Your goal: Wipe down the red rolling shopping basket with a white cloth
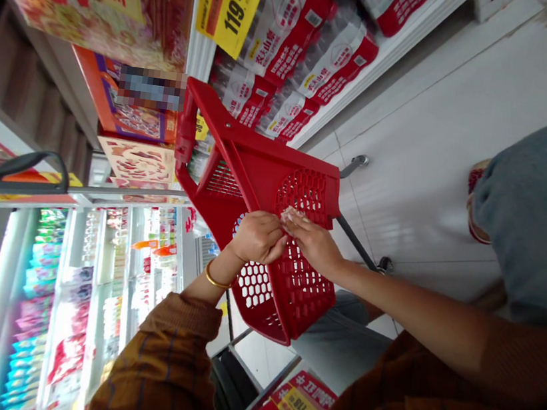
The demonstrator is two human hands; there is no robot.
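A red plastic shopping basket (277,178) with mesh sides hangs tilted in the middle of the sideways picture, its handle (188,120) pointing toward the shelves. My left hand (258,236), with a gold bangle on the wrist, is curled closed against the basket's mesh wall. My right hand (313,240) touches the same wall just beside it. Its fingertips pinch a small whitish piece (292,217) against the mesh. I cannot tell what the piece is. Both hands nearly touch each other.
Shrink-wrapped packs of bottled water (305,41) fill a low shelf under a yellow price tag (229,4). Gift boxes (130,105) and a lit glass-door cooler (64,298) stand along the left. A metal cart frame (359,243) and white tiled floor (440,119) lie behind the basket. A denim leg (544,214) is at right.
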